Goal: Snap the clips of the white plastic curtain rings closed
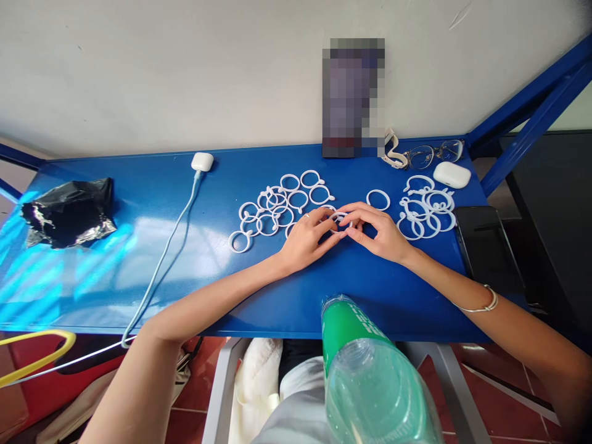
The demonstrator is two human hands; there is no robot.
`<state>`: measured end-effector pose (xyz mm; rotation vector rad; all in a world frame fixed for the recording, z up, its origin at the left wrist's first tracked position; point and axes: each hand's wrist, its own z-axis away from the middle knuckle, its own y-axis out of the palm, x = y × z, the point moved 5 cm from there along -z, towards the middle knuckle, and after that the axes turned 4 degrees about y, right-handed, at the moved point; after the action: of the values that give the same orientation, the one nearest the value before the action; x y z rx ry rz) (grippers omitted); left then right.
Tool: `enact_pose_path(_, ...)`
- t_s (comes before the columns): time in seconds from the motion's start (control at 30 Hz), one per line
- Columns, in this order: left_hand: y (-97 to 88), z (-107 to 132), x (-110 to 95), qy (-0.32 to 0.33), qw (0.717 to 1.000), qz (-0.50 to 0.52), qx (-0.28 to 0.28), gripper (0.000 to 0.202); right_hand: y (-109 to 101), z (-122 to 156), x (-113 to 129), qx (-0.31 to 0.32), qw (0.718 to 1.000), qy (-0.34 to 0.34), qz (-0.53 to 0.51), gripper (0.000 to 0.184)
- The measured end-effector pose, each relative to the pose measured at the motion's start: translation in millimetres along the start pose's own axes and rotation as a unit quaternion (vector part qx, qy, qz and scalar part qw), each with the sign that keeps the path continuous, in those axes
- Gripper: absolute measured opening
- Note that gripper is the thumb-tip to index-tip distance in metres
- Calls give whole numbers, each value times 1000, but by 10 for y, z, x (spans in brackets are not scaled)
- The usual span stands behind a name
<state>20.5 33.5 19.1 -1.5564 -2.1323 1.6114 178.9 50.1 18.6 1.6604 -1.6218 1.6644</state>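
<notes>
My left hand (308, 242) and my right hand (377, 233) meet over the blue table, fingers pinched around one white plastic curtain ring (341, 214). Fingertips partly hide that ring. Beside my left hand spreads a loose group of white curtain rings (276, 206), each with a small eyelet, some overlapping. A single ring (378, 190) lies just beyond my right hand. To the right of that hand is another overlapping heap of white rings (422, 217).
On the blue table (208, 277) are a black plastic bag (69, 213), a white charger (202, 162) with its cable, eyeglasses (420, 157), a white earbud case (452, 175) and a dark phone (488, 243). A green-labelled bottle (356, 333) rises in front of my body.
</notes>
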Motion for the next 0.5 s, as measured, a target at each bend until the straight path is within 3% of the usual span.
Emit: enact_pose_path(0.5, -2, -1, -8, 9, 1000, -6, -8, 26, 13, -6, -3, 16, 1000, 3, 1, 10)
